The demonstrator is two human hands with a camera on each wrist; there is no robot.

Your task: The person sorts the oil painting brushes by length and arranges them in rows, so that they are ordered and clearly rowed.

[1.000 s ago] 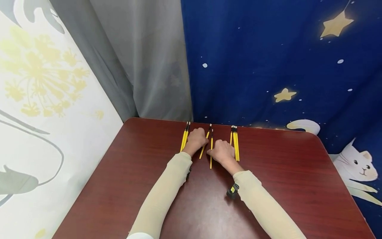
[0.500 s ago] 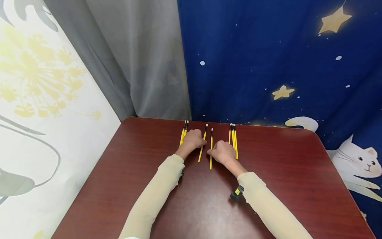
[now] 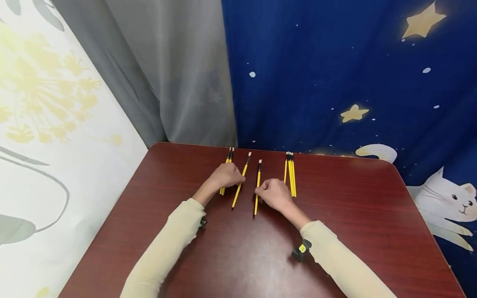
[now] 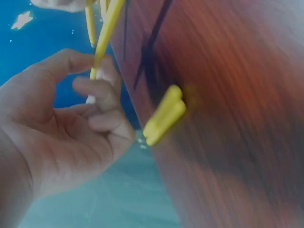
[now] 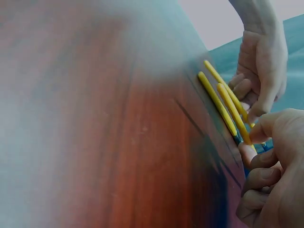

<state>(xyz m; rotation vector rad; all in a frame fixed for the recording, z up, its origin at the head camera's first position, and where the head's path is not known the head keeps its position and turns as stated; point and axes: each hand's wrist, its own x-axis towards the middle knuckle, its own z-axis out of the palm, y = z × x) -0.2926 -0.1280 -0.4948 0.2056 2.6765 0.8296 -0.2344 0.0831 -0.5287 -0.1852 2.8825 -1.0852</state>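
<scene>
In the head view, my left hand [image 3: 225,176] pinches a yellow-handled paintbrush [image 3: 236,197] between thumb and fingers. Its pale bristle tip points to the far edge. My right hand [image 3: 276,193] pinches a second paintbrush [image 3: 256,207] of the same kind by the handle, a short way to the right. Under the left hand lie a couple of paintbrushes [image 3: 222,191], partly covered; the left wrist view shows their handle ends [image 4: 165,115] on the table. To the right of my right hand, several more paintbrushes [image 3: 292,178] lie side by side, bristles away from me.
The dark red wooden table [image 3: 238,256] has rounded far corners. Behind it hang a grey curtain [image 3: 197,74] and a blue curtain [image 3: 305,82] with stars and a white cat. A pale patterned wall [image 3: 74,174] stands at the left. Small dark devices [image 3: 299,250] sit on the wrists.
My left hand has moved left with its paintbrush, which now slants more. My right hand's paintbrush has shifted slightly left and tilted a little. The gap between the two held paintbrushes is wider.
</scene>
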